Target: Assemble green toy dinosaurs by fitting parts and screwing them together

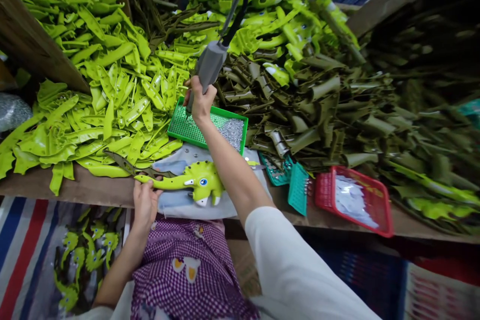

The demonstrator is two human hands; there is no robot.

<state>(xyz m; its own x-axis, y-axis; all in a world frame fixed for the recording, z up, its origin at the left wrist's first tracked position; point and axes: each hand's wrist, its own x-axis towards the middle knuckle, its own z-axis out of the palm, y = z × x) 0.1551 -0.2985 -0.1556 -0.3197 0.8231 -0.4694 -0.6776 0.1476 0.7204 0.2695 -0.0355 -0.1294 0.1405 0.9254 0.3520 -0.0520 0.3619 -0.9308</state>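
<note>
My right hand is wrapped round a grey electric screwdriver that hangs from a black cable. Its tip points down into a green perforated tray, where a heap of small silver screws fills the right end. In my left hand the fingers pinch the long neck end of a lime-green plastic dinosaur toy with a blue eye. The toy lies on a grey-blue cloth at the bench edge, its right end partly hidden behind my right forearm.
Lime-green plastic shells are heaped at the left, and dark olive parts at the right. Teal baskets and a red basket of whitish pieces stand along the bench edge. Several dinosaur toys lie below left.
</note>
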